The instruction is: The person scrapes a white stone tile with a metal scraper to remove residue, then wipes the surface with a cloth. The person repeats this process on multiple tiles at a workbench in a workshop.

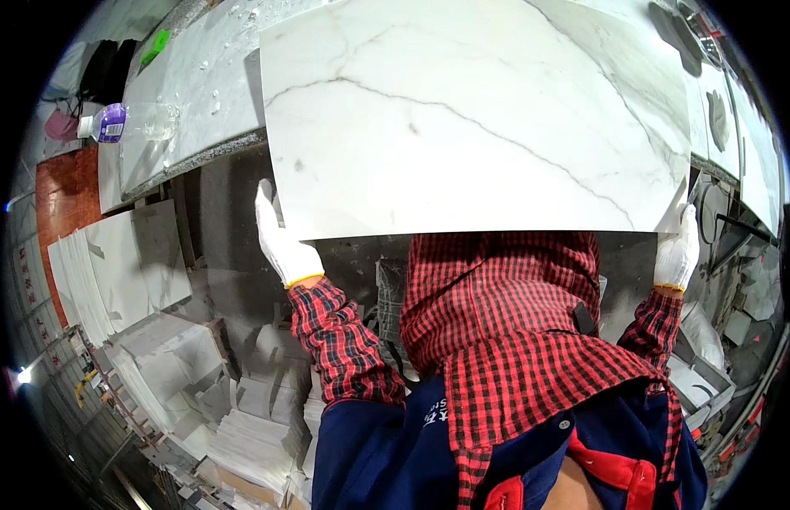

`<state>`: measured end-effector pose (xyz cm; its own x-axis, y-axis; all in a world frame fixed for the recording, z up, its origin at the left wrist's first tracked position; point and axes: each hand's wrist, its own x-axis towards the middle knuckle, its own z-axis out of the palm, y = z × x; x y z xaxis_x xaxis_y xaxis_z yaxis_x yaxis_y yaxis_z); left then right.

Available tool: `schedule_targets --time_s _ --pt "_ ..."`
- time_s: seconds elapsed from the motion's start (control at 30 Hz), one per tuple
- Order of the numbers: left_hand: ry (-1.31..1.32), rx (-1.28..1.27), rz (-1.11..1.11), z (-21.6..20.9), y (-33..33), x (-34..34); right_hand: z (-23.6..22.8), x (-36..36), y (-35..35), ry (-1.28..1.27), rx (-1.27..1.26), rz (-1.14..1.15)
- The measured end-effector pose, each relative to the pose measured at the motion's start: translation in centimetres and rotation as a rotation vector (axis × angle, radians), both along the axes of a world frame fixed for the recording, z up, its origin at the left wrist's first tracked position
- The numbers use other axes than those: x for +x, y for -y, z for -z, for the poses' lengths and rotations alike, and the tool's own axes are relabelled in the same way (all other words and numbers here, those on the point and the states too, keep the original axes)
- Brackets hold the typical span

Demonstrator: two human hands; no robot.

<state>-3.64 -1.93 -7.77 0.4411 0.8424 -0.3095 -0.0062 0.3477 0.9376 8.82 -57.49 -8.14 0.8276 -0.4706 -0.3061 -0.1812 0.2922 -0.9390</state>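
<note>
A large white marble-look slab (480, 127) with grey veins fills the upper middle, its near edge standing out past the bench front and close to my body. At its near left corner, my left hand (284, 242) in a white glove holds the side edge, with the thumb side upward and part of the fingers hidden by the slab. My right hand (678, 246), also gloved in white, grips the near right corner. Its fingers are partly hidden under or behind the stone. I cannot tell how much of the slab rests on the workbench (195, 106).
Lying at the bench's left end is a clear plastic bottle (148, 123) with a purple label. A bright green object (155, 47) sits farther back. Stacked pale panels (123, 263) and cut pieces (255, 442) stand at lower left. Grey round items (716, 119) lie on the right.
</note>
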Motion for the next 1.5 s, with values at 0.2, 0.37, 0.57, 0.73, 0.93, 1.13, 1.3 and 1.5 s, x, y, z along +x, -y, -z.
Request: schedule_targets --time_s 0.2,0.37,0.57,0.73,0.93,1.13,1.3,1.5 --pt "0.069 -0.013 -0.190 -1.7 0.8 0.9 -0.1 -0.4 0.8 0.000 0.038 -0.009" --pt "0.203 -0.017 -0.278 -1.8 0.7 0.9 -0.4 -0.8 0.8 0.001 -0.009 0.022" --pt "0.269 -0.095 -0.310 -2.7 0.6 1.1 -2.0 -0.7 -0.9 -0.033 -0.004 0.017" --pt "0.118 -0.013 -0.311 -2.1 1.1 1.3 -1.6 -0.8 -1.5 -0.001 0.017 0.025" --pt "0.112 -0.027 -0.293 -0.4 0.8 0.6 -2.0 -1.1 -1.5 0.022 0.168 -0.068" --pt "0.135 -0.012 -0.254 0.2 0.8 0.5 -2.1 -1.7 -0.5 0.006 0.059 -0.130" --pt "0.116 -0.012 -0.250 0.4 1.1 0.6 -1.9 -1.4 -0.7 0.022 0.066 -0.161" --pt "0.112 0.010 -0.202 0.8 1.6 0.7 -2.0 -1.1 -0.9 -0.053 0.001 -0.163"
